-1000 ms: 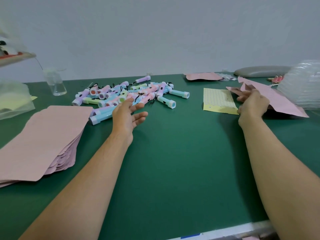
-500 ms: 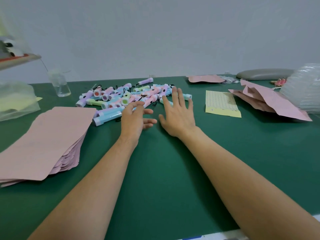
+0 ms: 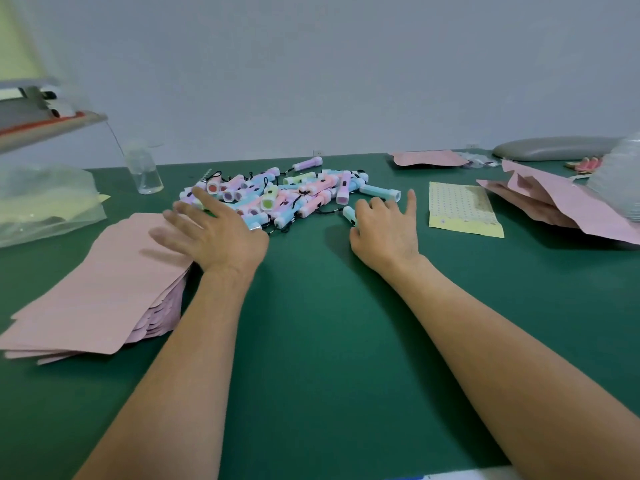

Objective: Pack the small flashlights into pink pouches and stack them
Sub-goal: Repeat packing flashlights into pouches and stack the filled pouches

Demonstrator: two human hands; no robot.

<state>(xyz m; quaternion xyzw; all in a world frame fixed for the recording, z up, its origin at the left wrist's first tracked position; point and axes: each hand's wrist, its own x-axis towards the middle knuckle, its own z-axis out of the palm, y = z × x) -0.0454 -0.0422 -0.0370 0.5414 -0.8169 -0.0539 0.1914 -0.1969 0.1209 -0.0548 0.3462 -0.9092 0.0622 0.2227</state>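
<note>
A heap of small pastel flashlights (image 3: pixel 294 192) lies on the green table (image 3: pixel 329 341) at the back centre. A thick stack of flat pink pouches (image 3: pixel 97 289) sits at the left. My left hand (image 3: pixel 221 233) is spread with straight fingers over the stack's far right corner and the heap's left edge, holding nothing. My right hand (image 3: pixel 388 230) is at the heap's right edge, its fingers curled round a light blue flashlight (image 3: pixel 349 213), the little finger sticking out. A loose pile of pink pouches (image 3: pixel 571 209) lies at the far right.
A yellow dotted sheet (image 3: pixel 460 209) lies right of my right hand. A clear bottle (image 3: pixel 143 171) and a plastic bag (image 3: pixel 45 206) stand at the back left. One pink pouch (image 3: pixel 427 158), a grey pad (image 3: pixel 554 148) and clear plastic (image 3: pixel 620 174) are at the back right.
My right hand came from the pouch pile on the right to the heap and curled round a light blue flashlight. My left hand swung left onto the pouch stack's corner.
</note>
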